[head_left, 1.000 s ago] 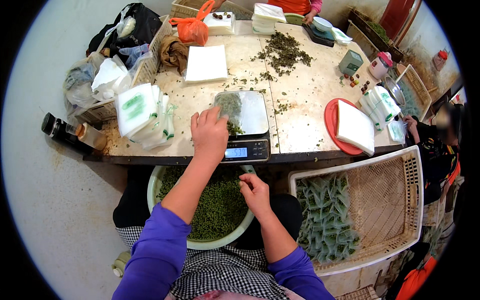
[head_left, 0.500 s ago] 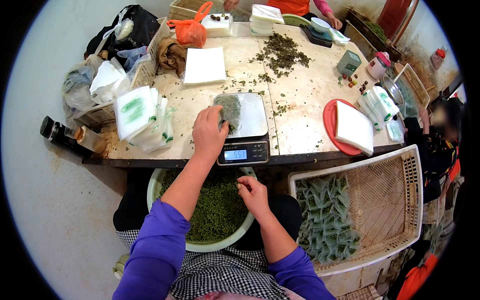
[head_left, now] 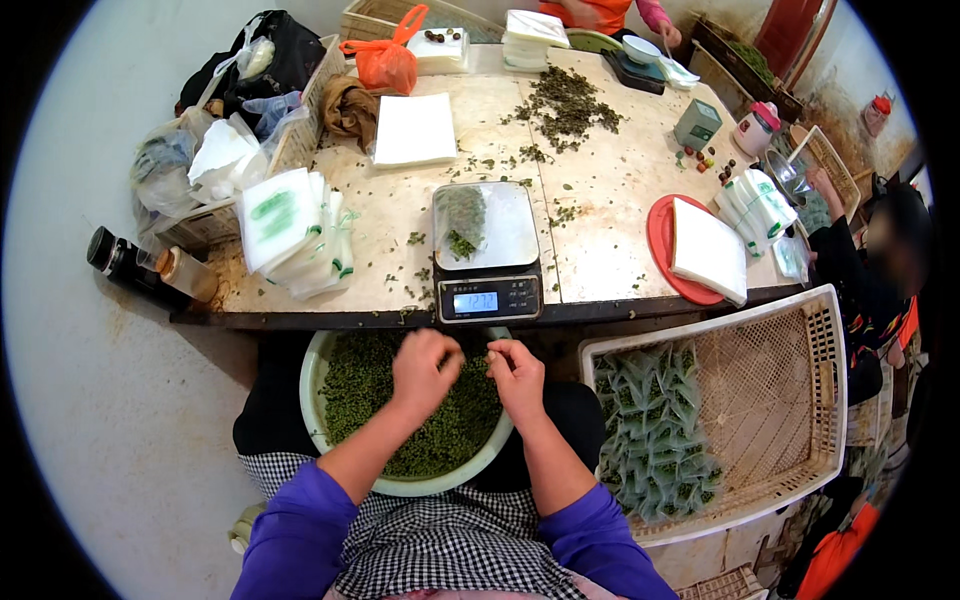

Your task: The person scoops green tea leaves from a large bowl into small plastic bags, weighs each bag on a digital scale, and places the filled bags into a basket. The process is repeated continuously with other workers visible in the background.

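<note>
My left hand [head_left: 425, 376] hovers above a pale green basin [head_left: 317, 395] of small green buds or berries [head_left: 405, 440]. Its fingers are curled and a little blurred, and what they hold, if anything, is hidden. Over the basin's right rim, my right hand [head_left: 517, 380] has thumb and fingers pinched together; the thing between them is too small to make out. A clear plastic bag [head_left: 461, 215], partly filled with the green pieces, lies on the left side of the scale's plate [head_left: 510, 225]. The digital scale [head_left: 488, 298] stands at the table's near edge with its display lit.
Left of the scale are stacked plastic bags [head_left: 285, 225] and a dark bottle [head_left: 125, 265]. A white crate [head_left: 780, 400] on the right holds rows of filled packets [head_left: 655, 430]. White sheets lie on a red plate [head_left: 665, 245]. Other people sit at the far side and right.
My left hand has left the bag on the scale and come back over the basin. The bag now rests untouched and the display reading differs. My right hand stays close to its earlier place.
</note>
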`<act>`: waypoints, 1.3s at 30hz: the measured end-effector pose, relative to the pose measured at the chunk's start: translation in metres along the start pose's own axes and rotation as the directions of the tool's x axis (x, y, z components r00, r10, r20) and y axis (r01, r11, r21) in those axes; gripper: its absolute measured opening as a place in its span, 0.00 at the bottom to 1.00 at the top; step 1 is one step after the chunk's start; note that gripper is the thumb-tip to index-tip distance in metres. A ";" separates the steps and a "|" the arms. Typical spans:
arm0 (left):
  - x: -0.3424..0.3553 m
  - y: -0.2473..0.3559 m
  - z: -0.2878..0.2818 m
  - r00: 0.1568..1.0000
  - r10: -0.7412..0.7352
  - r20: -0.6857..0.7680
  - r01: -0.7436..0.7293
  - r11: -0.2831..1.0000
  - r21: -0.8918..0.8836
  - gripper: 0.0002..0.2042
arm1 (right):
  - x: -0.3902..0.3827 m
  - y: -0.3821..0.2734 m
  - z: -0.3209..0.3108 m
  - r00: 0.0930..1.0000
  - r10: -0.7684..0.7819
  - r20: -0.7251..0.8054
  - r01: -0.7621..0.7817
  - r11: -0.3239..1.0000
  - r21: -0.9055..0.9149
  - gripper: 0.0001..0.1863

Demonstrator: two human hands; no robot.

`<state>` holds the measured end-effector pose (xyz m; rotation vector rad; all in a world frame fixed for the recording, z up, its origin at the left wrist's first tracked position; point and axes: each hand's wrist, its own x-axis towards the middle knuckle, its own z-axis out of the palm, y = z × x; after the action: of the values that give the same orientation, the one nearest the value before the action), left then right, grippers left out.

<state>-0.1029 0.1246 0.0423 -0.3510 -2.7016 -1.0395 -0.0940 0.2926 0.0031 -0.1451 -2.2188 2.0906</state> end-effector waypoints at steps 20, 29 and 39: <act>-0.064 -0.022 -0.023 0.927 -0.223 0.303 0.249 0.967 -0.047 0.06 | 0.003 -0.011 0.006 0.948 -0.319 -0.015 0.298 0.901 -0.316 0.07; -0.074 -0.020 -0.025 0.948 -0.127 0.291 0.151 0.986 -0.063 0.12 | 0.098 -0.090 0.051 0.551 -0.814 0.181 0.470 0.124 -0.874 0.06; -0.060 -0.023 -0.032 0.974 -0.146 0.174 0.189 0.946 -0.264 0.10 | 0.104 -0.078 0.053 0.642 -0.766 0.020 0.420 0.331 -0.845 0.04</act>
<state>-0.0491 0.0780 0.0332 -0.2582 -2.7576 -1.5098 -0.2050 0.2490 0.0779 0.2022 -2.2269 0.4913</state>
